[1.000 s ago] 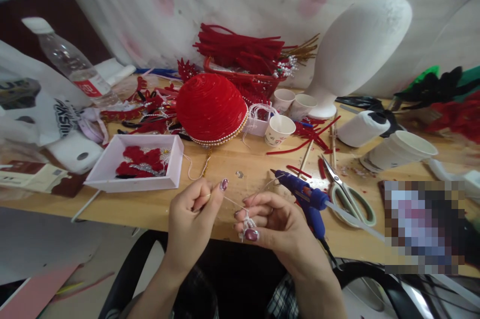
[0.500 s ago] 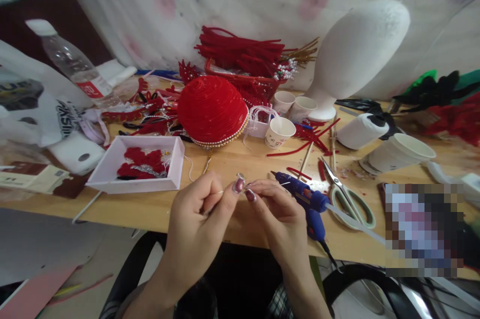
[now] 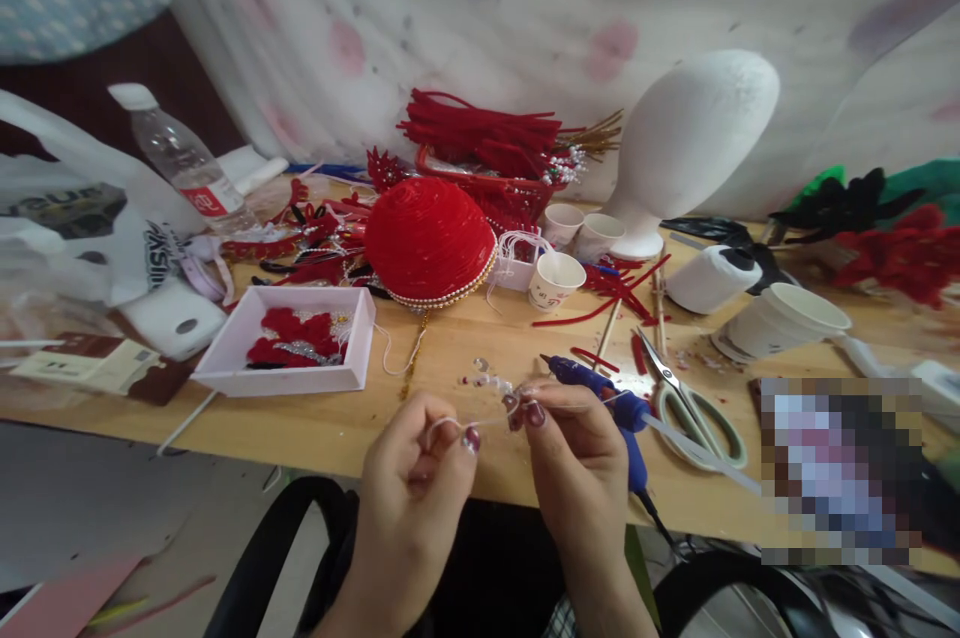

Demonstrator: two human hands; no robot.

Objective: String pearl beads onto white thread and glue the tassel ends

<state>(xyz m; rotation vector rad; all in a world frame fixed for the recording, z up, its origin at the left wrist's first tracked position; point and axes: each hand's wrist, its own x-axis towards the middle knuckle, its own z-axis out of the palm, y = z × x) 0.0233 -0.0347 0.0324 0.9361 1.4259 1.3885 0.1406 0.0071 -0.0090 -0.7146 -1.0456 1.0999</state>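
My left hand (image 3: pixel 416 483) is closed, pinching a thin white thread (image 3: pixel 491 422) between thumb and forefinger. The thread runs across to my right hand (image 3: pixel 577 463), whose thumb and fingertips are pressed together on it. A few small clear and dark red beads (image 3: pixel 491 382) show just beyond the right fingertips; whether they are strung on the thread I cannot tell. Behind the hands sits a red dome-shaped cap (image 3: pixel 429 243) with a pearl trim along its lower edge. A blue glue gun (image 3: pixel 592 378) lies right beside my right hand.
A white box (image 3: pixel 285 380) of red pieces stands at left. Scissors (image 3: pixel 686 408), paper cups (image 3: pixel 556 280), a thread spool (image 3: pixel 712 280) and a phone-like blurred object are at right. A white foam head (image 3: pixel 694 143) stands behind, near red pipe cleaners (image 3: pixel 480 123).
My hands have moved apart, drawing thread out between them. The beads beyond the right fingertips have come into view. The camera view has shifted a little, so the scene sits lower.
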